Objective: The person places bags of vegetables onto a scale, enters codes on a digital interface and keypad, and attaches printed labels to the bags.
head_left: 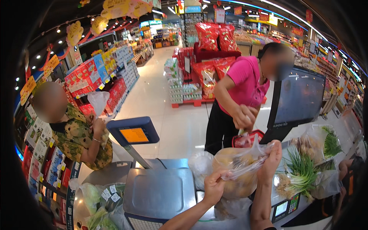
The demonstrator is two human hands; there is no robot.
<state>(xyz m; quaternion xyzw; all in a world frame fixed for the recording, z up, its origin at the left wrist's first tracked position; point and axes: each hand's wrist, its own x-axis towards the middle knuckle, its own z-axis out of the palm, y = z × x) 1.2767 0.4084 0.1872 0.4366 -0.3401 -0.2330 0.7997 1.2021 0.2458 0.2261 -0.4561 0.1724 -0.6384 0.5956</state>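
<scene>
A clear plastic bag [234,184] of round yellowish-brown produce, possibly potatoes, is in front of me. My left hand [214,185] grips the near left side of its mouth. My right hand [269,159] pinches the opposite side, raised higher, with the film stretched between the two. To the left stands a weighing scale with a bare metal platform [161,189] and an orange-lit display [133,134] on a post. Beside the bag sits a white roll of plastic bags [200,168]. Another filled clear bag [231,208] lies underneath, partly hidden.
Spring onions [300,175] lie on a second scale with a keypad [293,202], near bagged produce [310,145]. A monitor [299,97] rises at right. Bagged greens [93,198] lie at left. One person [241,83] holds a red basket [247,139]; another [80,129] holds a bag.
</scene>
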